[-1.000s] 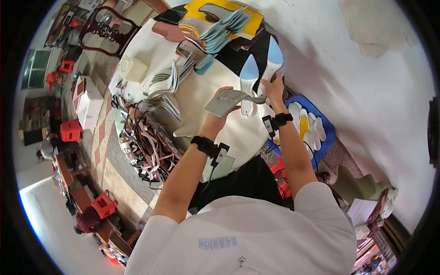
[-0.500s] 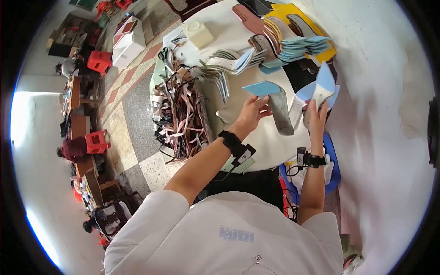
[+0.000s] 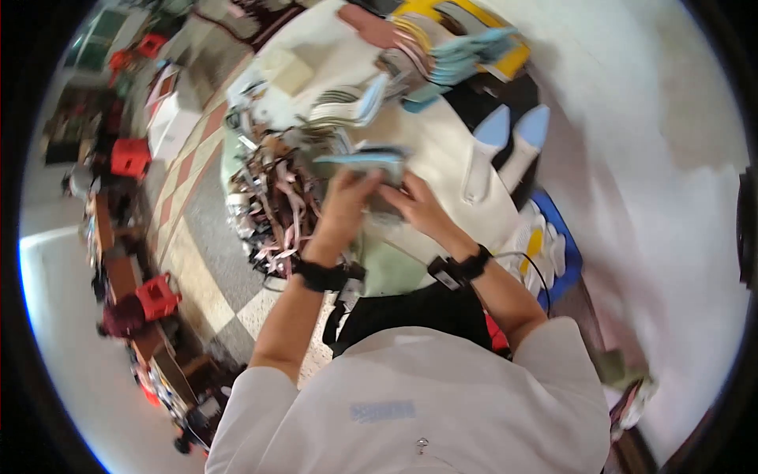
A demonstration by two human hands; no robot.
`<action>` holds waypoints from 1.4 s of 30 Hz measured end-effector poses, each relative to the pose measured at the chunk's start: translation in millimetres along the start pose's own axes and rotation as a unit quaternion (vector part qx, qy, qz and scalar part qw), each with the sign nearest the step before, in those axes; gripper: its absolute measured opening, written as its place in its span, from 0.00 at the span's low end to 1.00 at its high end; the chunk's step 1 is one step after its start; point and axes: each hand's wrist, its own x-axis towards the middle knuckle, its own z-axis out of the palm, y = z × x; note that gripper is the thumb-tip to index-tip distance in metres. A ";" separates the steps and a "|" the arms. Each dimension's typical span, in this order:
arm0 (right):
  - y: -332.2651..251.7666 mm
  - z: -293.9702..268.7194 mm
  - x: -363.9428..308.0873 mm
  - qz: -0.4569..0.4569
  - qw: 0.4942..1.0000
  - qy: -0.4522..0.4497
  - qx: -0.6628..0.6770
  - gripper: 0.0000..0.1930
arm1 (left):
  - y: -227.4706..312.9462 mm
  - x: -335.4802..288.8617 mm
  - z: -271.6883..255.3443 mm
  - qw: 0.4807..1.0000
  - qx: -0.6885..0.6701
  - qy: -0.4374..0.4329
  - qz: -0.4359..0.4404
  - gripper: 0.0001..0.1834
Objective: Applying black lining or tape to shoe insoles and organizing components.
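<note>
Smeared by motion, a grey shoe insole with a pale blue end [image 3: 359, 159] is held above the table in front of me. My left hand [image 3: 347, 207] is closed on it from the left, thumb toward the middle. My right hand [image 3: 420, 207] grips it from the right, close beside the left. Other insoles may be layered with it; the blur hides this. To the right, a white insole with a blue tip [image 3: 478, 162] lies on the table beside a second blue-tipped insole [image 3: 523, 146].
A heap of brown, pink and black strips [image 3: 276, 189] fills the table's left. Fanned stacks of grey-white insoles [image 3: 339, 107] and blue-ended insoles [image 3: 458, 59] lie behind, near a cream plastic container [image 3: 286, 71]. A blue bin [image 3: 570, 261] holding white pieces stands at the right edge.
The grey insole has moved left and nearer the strips. My right hand has left the white blue-tipped insoles, now lying side by side, and joined the left. The view has shifted.
</note>
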 end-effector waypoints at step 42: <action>-17.0 -128.0 -11.4 -0.149 0.898 0.337 -0.242 0.10 | -7.2 147.0 -140.8 0.687 0.695 0.047 0.205 0.20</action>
